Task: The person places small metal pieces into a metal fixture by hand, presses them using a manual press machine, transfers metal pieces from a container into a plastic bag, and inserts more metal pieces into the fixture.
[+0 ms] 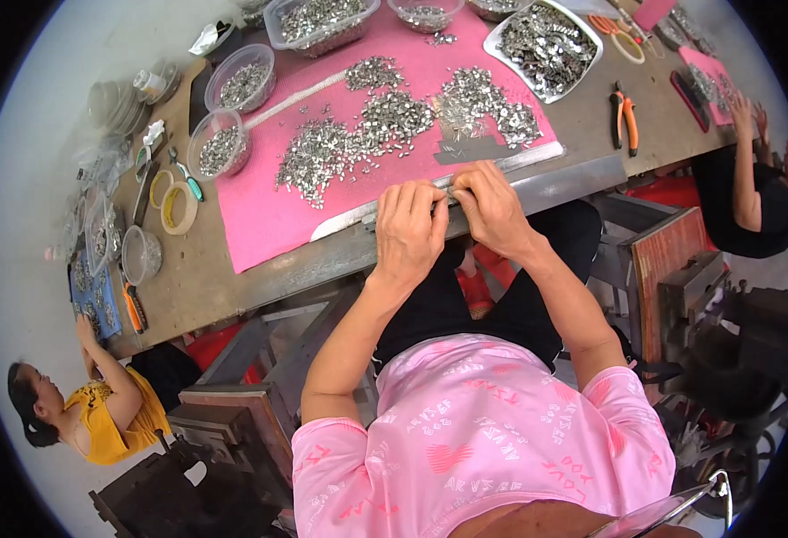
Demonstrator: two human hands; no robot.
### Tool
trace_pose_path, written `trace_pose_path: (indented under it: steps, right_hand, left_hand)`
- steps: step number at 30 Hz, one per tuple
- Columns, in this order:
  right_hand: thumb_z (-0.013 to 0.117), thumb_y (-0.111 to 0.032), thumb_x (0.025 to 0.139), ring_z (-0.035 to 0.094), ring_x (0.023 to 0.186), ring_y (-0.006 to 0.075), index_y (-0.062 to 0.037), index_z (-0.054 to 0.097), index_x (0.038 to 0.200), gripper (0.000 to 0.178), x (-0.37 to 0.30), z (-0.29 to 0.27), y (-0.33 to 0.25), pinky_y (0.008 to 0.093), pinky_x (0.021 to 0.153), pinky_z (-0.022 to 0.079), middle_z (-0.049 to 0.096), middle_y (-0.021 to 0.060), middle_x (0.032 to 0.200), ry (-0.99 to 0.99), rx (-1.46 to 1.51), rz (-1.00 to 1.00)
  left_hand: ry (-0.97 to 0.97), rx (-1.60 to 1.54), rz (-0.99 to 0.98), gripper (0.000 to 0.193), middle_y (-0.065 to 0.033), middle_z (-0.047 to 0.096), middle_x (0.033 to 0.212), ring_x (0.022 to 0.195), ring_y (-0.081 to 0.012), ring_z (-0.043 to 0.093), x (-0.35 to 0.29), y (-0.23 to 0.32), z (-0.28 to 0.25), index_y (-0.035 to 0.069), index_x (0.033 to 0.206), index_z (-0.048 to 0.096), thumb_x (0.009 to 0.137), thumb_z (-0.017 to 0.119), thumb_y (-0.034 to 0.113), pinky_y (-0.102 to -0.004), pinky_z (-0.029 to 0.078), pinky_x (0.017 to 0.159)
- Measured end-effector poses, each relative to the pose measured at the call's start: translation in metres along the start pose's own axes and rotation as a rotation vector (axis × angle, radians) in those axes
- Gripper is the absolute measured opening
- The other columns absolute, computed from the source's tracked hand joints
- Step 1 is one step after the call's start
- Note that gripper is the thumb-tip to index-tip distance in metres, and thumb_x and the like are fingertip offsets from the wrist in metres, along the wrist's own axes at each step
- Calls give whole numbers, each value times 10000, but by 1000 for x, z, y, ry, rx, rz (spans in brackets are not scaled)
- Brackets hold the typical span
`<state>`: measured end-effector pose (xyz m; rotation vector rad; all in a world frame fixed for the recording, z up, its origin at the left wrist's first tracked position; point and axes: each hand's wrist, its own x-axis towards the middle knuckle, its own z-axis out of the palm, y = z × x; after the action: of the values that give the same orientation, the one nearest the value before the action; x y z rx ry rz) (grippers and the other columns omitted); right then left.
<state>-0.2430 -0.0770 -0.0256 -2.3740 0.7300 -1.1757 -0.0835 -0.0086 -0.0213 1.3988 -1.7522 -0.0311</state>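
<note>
My left hand (410,229) and my right hand (492,208) meet at the front edge of the table, fingertips bent and pinched close together. Whatever is between the fingers is too small and too covered to make out. Just beyond them lies a pink mat (255,220) with a pale strip (344,221) along its near edge. Loose heaps of small shiny metal pieces (396,121) are spread over the mat. A dark grey flat piece (476,150) rests in front of the right heap, close to my right hand.
Clear plastic tubs (223,148) of metal pieces line the mat's left and far sides. A white tray (546,49) holds more. Orange-handled pliers (625,121) lie right; tape rolls (178,208) lie left. A person in yellow (120,417) sits left, another in black (735,193) right.
</note>
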Motion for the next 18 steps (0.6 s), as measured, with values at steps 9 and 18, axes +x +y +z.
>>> trace_pose_path:
  steps: [9,18]
  right_hand:
    - [711,-1,837,621,901,327,-8,633,998,179,3,-15,-9,411,812,473,646,132,990,-70,-184,-154]
    - [721,-45,861,618,878,290,-38,707,981,121,21,-24,38,405,805,459,646,95,904,-40,-115,93]
  left_hand:
    - [21,52,-24,366,-134,670,1057,981,-332,619,-11,3,-6,20,1164,636,820,760,41,-448,435,914]
    - [24,66,-97,383,-126,672,1121,1078,-313,609,-18,4,1,52,1221,634,849,725,68,-465,417,1002]
